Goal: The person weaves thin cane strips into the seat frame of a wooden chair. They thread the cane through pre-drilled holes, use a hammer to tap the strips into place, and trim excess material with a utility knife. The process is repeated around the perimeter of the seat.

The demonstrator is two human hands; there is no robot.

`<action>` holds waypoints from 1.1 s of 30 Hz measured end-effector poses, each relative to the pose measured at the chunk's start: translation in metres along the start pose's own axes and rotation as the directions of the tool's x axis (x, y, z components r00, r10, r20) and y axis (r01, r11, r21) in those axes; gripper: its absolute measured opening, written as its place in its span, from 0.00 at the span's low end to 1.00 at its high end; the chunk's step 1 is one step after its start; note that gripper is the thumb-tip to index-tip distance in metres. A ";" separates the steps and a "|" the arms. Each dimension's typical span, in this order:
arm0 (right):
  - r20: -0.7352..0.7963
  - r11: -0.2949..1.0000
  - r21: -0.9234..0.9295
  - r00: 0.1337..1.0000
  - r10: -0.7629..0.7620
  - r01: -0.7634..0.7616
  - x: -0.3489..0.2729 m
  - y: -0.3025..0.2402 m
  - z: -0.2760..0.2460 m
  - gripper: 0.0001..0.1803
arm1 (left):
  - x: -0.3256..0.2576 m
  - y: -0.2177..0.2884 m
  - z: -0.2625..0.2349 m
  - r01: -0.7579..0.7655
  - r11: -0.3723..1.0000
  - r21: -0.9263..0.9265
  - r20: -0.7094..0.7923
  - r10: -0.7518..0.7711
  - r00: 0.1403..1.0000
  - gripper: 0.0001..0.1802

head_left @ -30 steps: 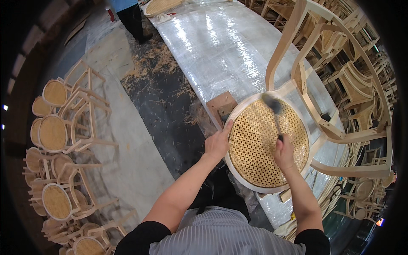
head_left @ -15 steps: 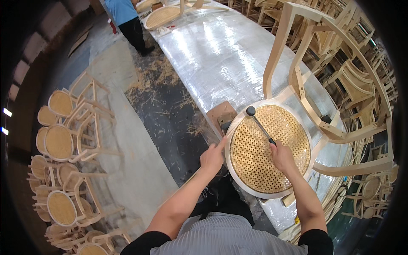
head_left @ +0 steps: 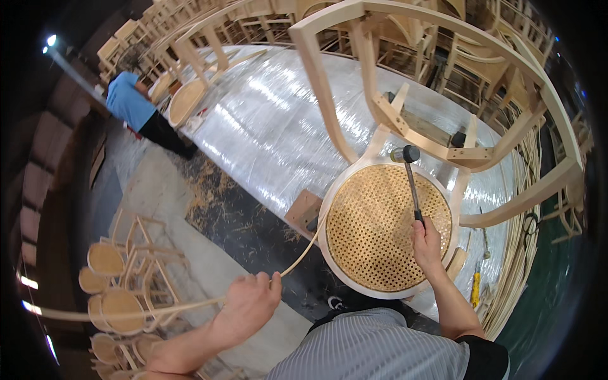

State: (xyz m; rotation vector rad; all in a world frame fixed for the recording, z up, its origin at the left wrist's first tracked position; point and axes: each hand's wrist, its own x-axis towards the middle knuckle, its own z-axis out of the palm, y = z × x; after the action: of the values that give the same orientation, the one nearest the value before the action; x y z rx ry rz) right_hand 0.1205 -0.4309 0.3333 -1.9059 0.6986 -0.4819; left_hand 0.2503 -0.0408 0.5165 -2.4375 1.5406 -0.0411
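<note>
A long pale rattan strip (head_left: pixel 296 261) is gripped in my left hand (head_left: pixel 250 303), out to the left of the table. From the hand, one end runs up to the left rim of a round woven cane seat (head_left: pixel 386 228), and the other trails far to the left. My right hand (head_left: pixel 428 246) is wrapped around the black grip of a mallet (head_left: pixel 413 190). The mallet's dark head points away from me, over the seat's far rim. A bare wooden chair frame (head_left: pixel 396 120) lies tipped on its back on the table, joined to the seat.
The table (head_left: pixel 253 139) has a shiny plastic cover. A yellow-handled tool (head_left: pixel 475 290), scissors (head_left: pixel 531 223) and a bundle of rattan strips (head_left: pixel 522 272) lie at its right. A wooden block (head_left: pixel 305 212) sits left of the seat. Chairs (head_left: pixel 123 310) stand left; a person (head_left: pixel 130 101) works far left.
My left hand has left the seat rim and swung down and left with the strip. The mallet head has moved to the seat's far rim. My view has turned left.
</note>
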 end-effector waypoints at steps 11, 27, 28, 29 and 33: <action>-0.246 0.983 0.063 0.951 0.185 -0.175 -0.053 0.006 0.029 0.16 | 0.166 -0.018 -0.100 -0.902 0.328 0.281 0.380 0.825 0.418 0.12; -0.661 0.703 0.708 0.285 0.694 -0.071 -0.241 -0.042 0.273 0.09 | 0.299 0.080 -0.015 -0.809 -0.464 0.360 0.211 0.885 -0.414 0.06; -0.647 0.665 0.746 0.230 0.727 -0.005 -0.251 -0.047 0.288 0.09 | 0.297 0.090 -0.009 -0.795 -0.480 0.371 0.224 0.877 -0.425 0.06; -0.643 0.660 0.748 0.172 0.746 -0.069 -0.262 -0.052 0.302 0.09 | 0.294 0.097 -0.001 -0.781 -0.494 0.382 0.238 0.869 -0.434 0.07; -0.640 0.648 0.759 0.112 0.760 -0.063 -0.298 -0.064 0.347 0.10 | 0.275 0.117 0.031 -0.766 -0.532 0.362 0.303 0.844 -0.443 0.09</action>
State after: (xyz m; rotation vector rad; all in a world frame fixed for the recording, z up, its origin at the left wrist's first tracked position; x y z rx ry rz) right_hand 0.1229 0.0218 0.2408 -0.4627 1.6612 -1.3269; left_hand 0.2725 -0.3271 0.4283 0.2186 2.6807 -0.2515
